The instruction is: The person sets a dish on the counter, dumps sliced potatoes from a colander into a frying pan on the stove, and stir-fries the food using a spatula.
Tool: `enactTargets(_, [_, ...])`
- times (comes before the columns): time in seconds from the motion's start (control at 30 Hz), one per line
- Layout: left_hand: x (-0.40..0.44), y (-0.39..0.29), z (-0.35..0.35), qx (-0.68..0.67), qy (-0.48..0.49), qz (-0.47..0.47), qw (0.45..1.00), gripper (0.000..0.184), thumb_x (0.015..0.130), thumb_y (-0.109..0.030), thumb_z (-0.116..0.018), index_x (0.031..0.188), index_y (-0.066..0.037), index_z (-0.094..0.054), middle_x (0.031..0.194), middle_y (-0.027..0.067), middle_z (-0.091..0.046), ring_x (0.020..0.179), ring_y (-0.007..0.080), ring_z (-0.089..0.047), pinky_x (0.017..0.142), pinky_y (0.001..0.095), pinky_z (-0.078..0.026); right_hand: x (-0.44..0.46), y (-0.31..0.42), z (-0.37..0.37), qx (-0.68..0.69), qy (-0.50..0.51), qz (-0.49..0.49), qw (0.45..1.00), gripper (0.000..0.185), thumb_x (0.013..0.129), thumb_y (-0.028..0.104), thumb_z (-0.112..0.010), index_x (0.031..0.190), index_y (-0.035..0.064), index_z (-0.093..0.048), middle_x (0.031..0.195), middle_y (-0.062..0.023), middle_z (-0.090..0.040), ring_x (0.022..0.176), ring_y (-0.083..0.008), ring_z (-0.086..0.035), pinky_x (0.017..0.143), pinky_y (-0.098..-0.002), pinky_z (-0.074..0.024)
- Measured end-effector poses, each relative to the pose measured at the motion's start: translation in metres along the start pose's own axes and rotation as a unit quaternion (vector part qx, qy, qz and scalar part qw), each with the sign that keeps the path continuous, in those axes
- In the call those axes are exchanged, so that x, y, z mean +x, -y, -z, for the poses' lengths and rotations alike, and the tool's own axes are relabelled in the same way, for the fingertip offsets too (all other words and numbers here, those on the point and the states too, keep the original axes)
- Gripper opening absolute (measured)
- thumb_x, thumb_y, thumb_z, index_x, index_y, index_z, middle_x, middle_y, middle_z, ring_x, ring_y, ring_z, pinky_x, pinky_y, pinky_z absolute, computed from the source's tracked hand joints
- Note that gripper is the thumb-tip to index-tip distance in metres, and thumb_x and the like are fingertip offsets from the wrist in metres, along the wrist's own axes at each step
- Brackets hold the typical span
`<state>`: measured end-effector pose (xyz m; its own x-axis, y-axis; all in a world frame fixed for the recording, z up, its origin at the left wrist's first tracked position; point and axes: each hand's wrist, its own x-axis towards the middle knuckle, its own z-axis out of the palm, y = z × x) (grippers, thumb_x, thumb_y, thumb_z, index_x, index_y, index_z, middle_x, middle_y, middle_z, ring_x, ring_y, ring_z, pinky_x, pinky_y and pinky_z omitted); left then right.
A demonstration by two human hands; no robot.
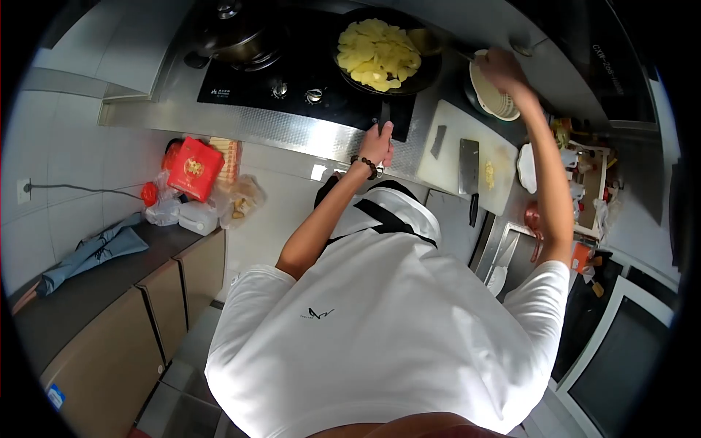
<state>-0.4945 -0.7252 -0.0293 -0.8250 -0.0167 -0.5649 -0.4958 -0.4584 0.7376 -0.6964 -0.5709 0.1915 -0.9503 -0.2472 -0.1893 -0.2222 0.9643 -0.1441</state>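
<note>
Potato slices (376, 55) lie heaped in the black frying pan (432, 74) at the upper centre of the frame. My left hand (376, 144) is closed round its handle (385, 113), just below. At the upper right, my right hand (504, 71) is over a white colander (495, 101), near the spatula (425, 41) in the pan; I can't tell whether it grips anything. Right of centre, a cleaver (469, 166) lies on the cutting board (447, 171).

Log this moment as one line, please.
left hand: gripping pan handle | right hand: over white colander, grip unclear | pan: yellow slices | cleaver: on cutting board
</note>
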Motion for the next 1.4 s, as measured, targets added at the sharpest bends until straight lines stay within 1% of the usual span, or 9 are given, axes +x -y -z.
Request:
enactTargets(0.03, [-0.001,0.000,0.000,-0.001,-0.002,-0.003,1.000,0.036,0.097,-0.038,-0.046,0.086,-0.004,-0.043,0.057,0.0057,-0.045,0.036,0.0149,-0.042,0.034,0.0307,-0.037,0.024,-0.005,0.009,-0.057,0.057,0.046,0.996,0.034,0.088,0.027,-0.052,0.084,-0.0045,-0.061,0.063,-0.0161,-0.061,0.046,-0.0305,-0.060,0.044,-0.0418,-0.0465])
enactTargets(0.23, [0.002,0.005,0.001,-0.023,-0.003,0.000,1.000,0.035,0.097,-0.039,-0.046,0.087,-0.005,-0.044,0.058,0.0049,-0.046,0.038,0.0146,-0.042,0.034,0.0302,-0.037,0.171,-0.042,-0.010,0.001,0.208,-0.019,0.978,0.033,0.089,0.029,-0.052,0.081,-0.0020,-0.062,0.059,-0.0123,-0.059,0.043,-0.0256,-0.055,0.040,-0.0384,-0.0423])
enactTargets(0.77, [-0.004,-0.006,0.008,0.034,-0.004,-0.029,0.999,0.032,0.098,-0.035,-0.045,0.096,-0.003,-0.042,0.058,0.0062,-0.046,0.038,0.0151,-0.042,0.035,0.0321,-0.038,0.222,-0.008,-0.012,0.136,0.444,-0.185,0.866,0.035,0.091,0.032,-0.051,0.073,0.0061,-0.065,0.046,0.0000,-0.050,0.032,-0.0099,-0.041,0.031,-0.0275,-0.0288])
enactTargets(0.87, [-0.010,-0.015,0.017,0.045,0.015,-0.030,0.998,0.030,0.098,-0.034,-0.045,0.099,-0.004,-0.042,0.057,0.0059,-0.045,0.038,0.0149,-0.042,0.034,0.0316,-0.038,0.189,-0.011,-0.024,0.171,0.329,-0.135,0.919,0.036,0.093,0.035,-0.051,0.075,0.0073,-0.065,0.043,0.0035,-0.041,0.032,-0.0067,-0.031,0.030,-0.0253,-0.0219])
enactTargets(0.97, [-0.007,-0.014,0.023,0.060,0.013,-0.032,0.998,0.030,0.097,-0.034,-0.046,0.097,-0.004,-0.044,0.058,0.0068,-0.047,0.040,0.0156,-0.046,0.035,0.0318,-0.040,0.166,-0.003,-0.022,0.077,0.213,0.130,0.965,0.031,0.091,0.030,-0.057,0.067,0.0104,-0.062,0.053,-0.0018,-0.052,0.035,-0.0086,-0.038,0.032,-0.0249,-0.0272])
enactTargets(1.07, [-0.007,-0.017,0.026,0.073,0.017,-0.033,0.997,0.031,0.097,-0.034,-0.047,0.096,-0.003,-0.046,0.061,0.0084,-0.051,0.042,0.0161,-0.049,0.036,0.0319,-0.042,0.167,-0.005,-0.046,0.074,0.163,0.151,0.972,0.032,0.092,0.030,-0.056,0.070,0.0084,-0.066,0.052,-0.0032,-0.051,0.035,-0.0092,-0.041,0.034,-0.0268,-0.0297])
enactTargets(1.13, [-0.006,-0.015,0.026,0.069,0.020,-0.020,0.997,0.032,0.097,-0.035,-0.047,0.098,-0.003,-0.046,0.062,0.0089,-0.051,0.044,0.0162,-0.050,0.036,0.0315,-0.042,0.139,0.009,-0.056,0.050,0.097,0.149,0.983,0.033,0.091,0.030,-0.057,0.075,0.0032,-0.067,0.053,-0.0095,-0.055,0.040,-0.0187,-0.049,0.040,-0.0324,-0.0383])
enactTargets(1.2, [-0.008,-0.017,0.027,0.069,0.013,-0.016,0.997,0.032,0.097,-0.036,-0.047,0.097,-0.003,-0.046,0.062,0.0084,-0.051,0.044,0.0157,-0.050,0.036,0.0310,-0.042,0.136,-0.002,-0.084,-0.021,0.009,0.359,0.933,0.028,0.092,0.024,-0.056,0.088,-0.0028,-0.064,0.059,-0.0179,-0.057,0.050,-0.0300,-0.055,0.051,-0.0396,-0.0445])
enactTargets(1.4, [-0.013,-0.021,0.028,0.050,0.018,0.001,0.999,0.033,0.097,-0.037,-0.047,0.091,-0.005,-0.044,0.062,0.0052,-0.047,0.043,0.0126,-0.044,0.036,0.0284,-0.039,0.013,0.012,-0.067,-0.082,-0.046,0.349,0.932,0.018,0.091,0.019,-0.055,0.096,0.0020,-0.059,0.071,-0.0227,-0.060,0.068,-0.0418,-0.060,0.060,-0.0491,-0.0467])
